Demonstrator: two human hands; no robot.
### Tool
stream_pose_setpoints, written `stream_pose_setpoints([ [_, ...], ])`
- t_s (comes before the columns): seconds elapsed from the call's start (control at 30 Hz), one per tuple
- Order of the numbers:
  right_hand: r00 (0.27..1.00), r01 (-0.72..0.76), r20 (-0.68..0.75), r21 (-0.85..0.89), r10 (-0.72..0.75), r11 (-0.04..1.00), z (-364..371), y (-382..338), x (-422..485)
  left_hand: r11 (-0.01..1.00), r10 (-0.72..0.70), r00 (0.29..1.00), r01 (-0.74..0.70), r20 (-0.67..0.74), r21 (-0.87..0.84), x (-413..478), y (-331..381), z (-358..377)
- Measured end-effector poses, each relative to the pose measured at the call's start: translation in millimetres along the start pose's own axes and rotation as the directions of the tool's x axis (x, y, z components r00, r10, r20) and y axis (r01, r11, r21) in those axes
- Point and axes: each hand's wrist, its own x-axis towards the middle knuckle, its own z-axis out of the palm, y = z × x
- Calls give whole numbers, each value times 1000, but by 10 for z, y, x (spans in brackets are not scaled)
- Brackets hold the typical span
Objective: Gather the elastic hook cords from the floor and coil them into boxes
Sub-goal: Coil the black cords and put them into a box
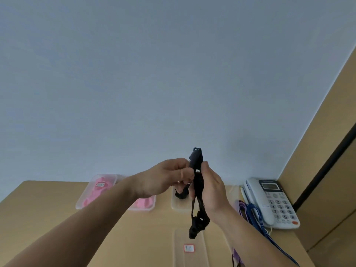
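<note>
A black elastic hook cord (198, 182) is held up in front of me over the tan table (48, 205). My left hand (171, 176) pinches it near its upper end. My right hand (210, 187) grips the bundled middle, and its loops and hooks dangle below. Behind my hands stands a clear box (178, 206) with black cord in it. A clear lid (189, 249) with a red-edged label lies near the front edge. Blue cord (256, 214) and purple cord (240, 206) lie at the right.
Two clear boxes hold pink cords: one (96, 189) at the back left, another (143, 204) beside it, partly behind my left forearm. A white desk telephone (273, 201) sits at the right. A wooden partition (327, 151) rises at the right.
</note>
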Motion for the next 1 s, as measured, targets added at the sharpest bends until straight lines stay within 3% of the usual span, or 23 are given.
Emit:
stream_pose_setpoints([
  [0.1,1000,-21,-5,-109,20,994,8,-113,22,898,39,997,-8,-62,440,27,18,22],
  [0.13,1000,-21,-9,-153,20,988,3,-134,29,798,76,993,-3,-96,602,35,8,4],
  [0.2,1000,-16,-13,-268,13,963,7,-154,31,505,167,980,12,-111,863,46,-8,-38],
  [0.3,1000,6,3,-532,-6,847,20,-131,44,163,295,955,-25,-25,986,77,-73,-71],
  [0.43,1000,8,-3,-568,-12,823,-4,-117,77,-96,333,941,-24,55,995,106,-120,-8],
  [0.5,997,44,-28,-577,-74,816,-19,-118,73,-24,482,876,-15,25,1000,117,-157,11],
  [0.57,991,67,-55,-575,-120,816,-41,-130,61,231,516,849,-11,-112,973,139,-155,24],
  [0.63,988,74,-81,-517,-135,853,-89,-161,51,617,339,891,32,-302,786,143,-113,24],
  [0.7,987,74,-104,-383,-123,921,-158,-197,54,937,30,929,102,-368,333,161,-34,-46],
  [0.73,987,74,-109,-318,-114,945,-181,-212,53,983,-131,943,164,-307,83,172,-3,-89],
  [0.8,989,89,-93,-231,-113,969,-188,-221,45,933,-318,945,299,-70,-199,165,39,-129],
  [0.9,992,108,-50,-178,-119,978,-152,-190,28,859,-253,950,307,180,-411,186,-7,-79],
  [1.0,993,86,-61,-171,-97,982,-162,-183,27,757,-164,958,275,236,-593,211,-64,-17],
])
